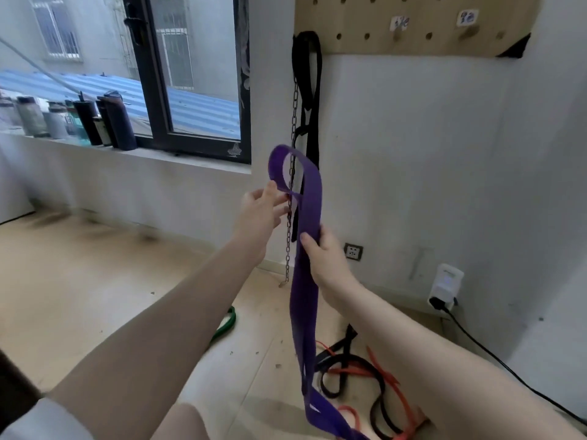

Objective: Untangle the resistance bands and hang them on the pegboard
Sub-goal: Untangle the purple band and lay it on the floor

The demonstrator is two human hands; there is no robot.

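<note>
Left of both hands, dark bottles (pixel 95 122) are standing along the windowsill. The left hand (pixel 262 211) is reaching up with its grip half open, fingertips touching the top loop of the purple band (pixel 306 249). Just right and lower, the right hand (pixel 324 258) is closing its grip around the band's middle while the rest is hanging to the floor. Below that grip, black and orange bands (pixel 359 376) are lying tangled; above it, the pegboard (pixel 413 23) is hanging on the wall.

Room type: bare home workout corner. Evidence: wooden pegboard (pixel 413 23) on plain white wall; resistance bands (pixel 355 376) heaped on tiled floor (pixel 79 296); drink bottles (pixel 95 122) lining windowsill; wall socket (pixel 353 251).
</note>
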